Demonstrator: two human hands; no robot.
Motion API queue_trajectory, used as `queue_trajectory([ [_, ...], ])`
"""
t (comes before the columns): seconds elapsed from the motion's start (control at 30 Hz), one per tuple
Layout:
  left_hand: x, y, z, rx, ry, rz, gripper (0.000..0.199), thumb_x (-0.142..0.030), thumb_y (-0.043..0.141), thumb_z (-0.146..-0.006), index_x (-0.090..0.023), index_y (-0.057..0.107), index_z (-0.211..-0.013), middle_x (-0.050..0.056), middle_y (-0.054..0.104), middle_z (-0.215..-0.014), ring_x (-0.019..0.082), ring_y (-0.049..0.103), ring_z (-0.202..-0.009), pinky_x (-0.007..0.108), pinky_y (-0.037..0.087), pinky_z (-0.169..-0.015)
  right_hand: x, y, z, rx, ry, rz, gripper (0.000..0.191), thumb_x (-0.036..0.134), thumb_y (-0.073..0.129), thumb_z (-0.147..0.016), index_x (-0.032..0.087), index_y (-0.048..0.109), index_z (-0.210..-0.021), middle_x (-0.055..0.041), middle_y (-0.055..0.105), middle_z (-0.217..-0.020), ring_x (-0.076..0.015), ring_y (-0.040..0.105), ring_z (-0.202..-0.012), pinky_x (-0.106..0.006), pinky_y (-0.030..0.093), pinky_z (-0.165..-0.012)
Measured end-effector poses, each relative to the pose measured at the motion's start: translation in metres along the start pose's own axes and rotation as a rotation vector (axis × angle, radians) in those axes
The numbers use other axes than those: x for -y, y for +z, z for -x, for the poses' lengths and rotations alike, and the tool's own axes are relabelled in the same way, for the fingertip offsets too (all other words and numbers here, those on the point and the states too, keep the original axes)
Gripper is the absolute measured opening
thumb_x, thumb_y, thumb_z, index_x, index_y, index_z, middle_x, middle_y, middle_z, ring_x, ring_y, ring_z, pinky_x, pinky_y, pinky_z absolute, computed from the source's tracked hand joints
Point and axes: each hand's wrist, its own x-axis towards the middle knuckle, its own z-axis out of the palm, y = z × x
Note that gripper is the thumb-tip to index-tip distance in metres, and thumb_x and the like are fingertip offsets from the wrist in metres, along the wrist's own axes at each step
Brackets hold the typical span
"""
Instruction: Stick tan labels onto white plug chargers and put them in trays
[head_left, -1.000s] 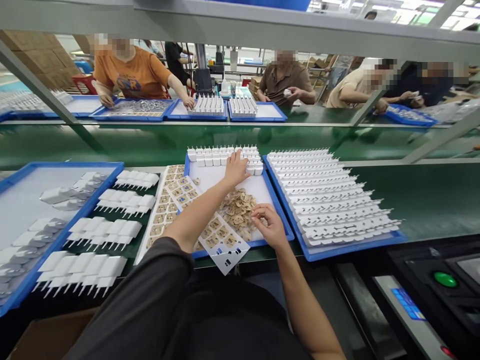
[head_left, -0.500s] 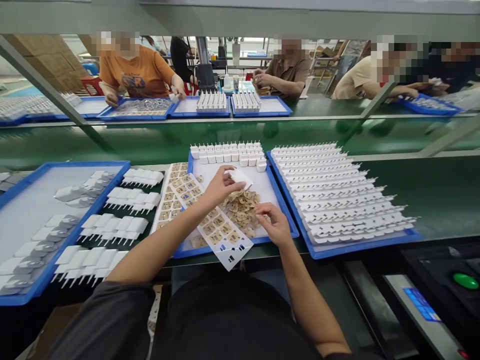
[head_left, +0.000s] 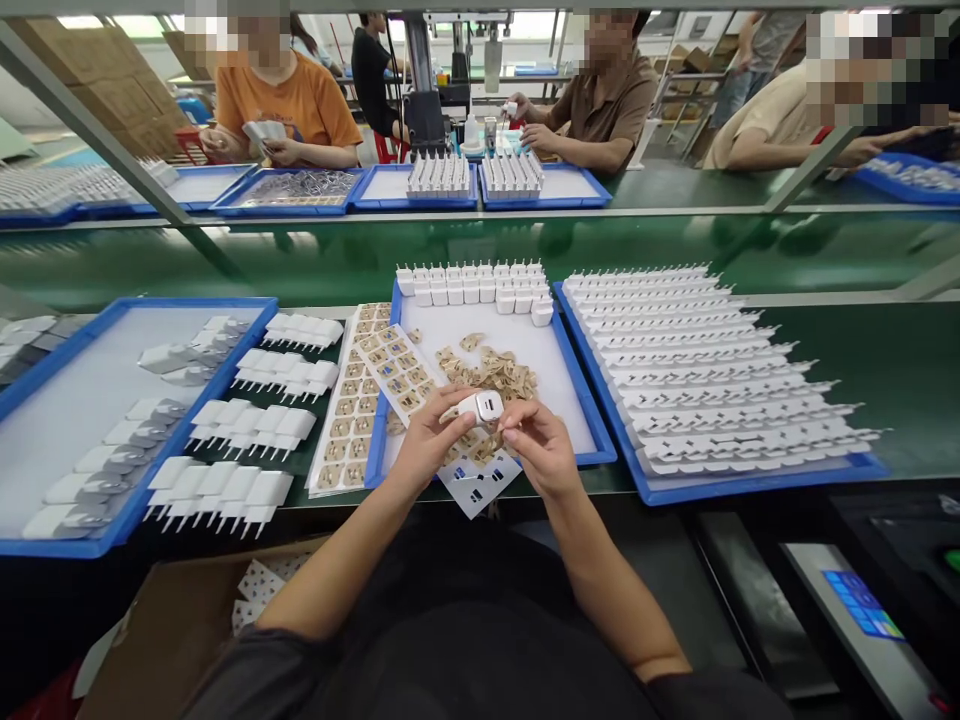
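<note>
While the left hand point(head_left: 427, 438) grips a white charger point(head_left: 489, 406) between thumb and fingers, slotted face showing, the right hand point(head_left: 543, 442) is curled with thumb and fingertips drawn together beside it. The charger lies at 2 o'clock from the left hand and 10 o'clock from the right; whether the right fingertips touch it or pinch something small, I cannot tell. Just beyond, at 1 o'clock, tan pieces point(head_left: 511, 374) lie heaped in a blue-rimmed tray point(head_left: 591, 402), with pronged plugs point(head_left: 469, 290) lined up at its 12 o'clock end. A label sheet point(head_left: 396, 368) slants from 11 o'clock beneath the hands. At 9 o'clock, white plugs point(head_left: 255, 420) lie in rows on the green desk point(head_left: 847, 360); at 3 o'clock, a second tray point(head_left: 750, 490) carries dense rows. Across the desk at 11 o'clock sits a person in an orange shirt point(head_left: 311, 110).
</note>
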Motion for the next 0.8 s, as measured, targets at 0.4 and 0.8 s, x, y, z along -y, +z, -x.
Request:
queue_trajectory([
  [0.4,0.019,-0.021,0.026,0.004,0.199,-0.381,0.041,-0.035,0.070,-0.083,-0.022,0.062,-0.121,0.010,0.067,-0.121,0.026,0.064,-0.113,0.043,0.050,-0.101,-0.011,0.009,0.011,0.006,0.083,0.080,0.016,0.037,0.069,-0.081,0.022,0.062,-0.082,-0.0013,0.060,-0.079,-0.0151,0.057,-0.072,-0.029,0.049,-0.067],
  [0.8,0.013,-0.018,0.024,0.006,0.267,-0.446,0.041,-0.034,0.073,-0.082,-0.022,0.062,-0.120,0.009,0.068,-0.120,0.025,0.062,-0.114,0.041,0.049,-0.102,-0.032,0.008,0.001,-0.122,0.055,0.146,0.016,0.039,0.068,-0.082,0.024,0.062,-0.085,-0.0019,0.062,-0.083,-0.0172,0.060,-0.079,-0.031,0.050,-0.073],
])
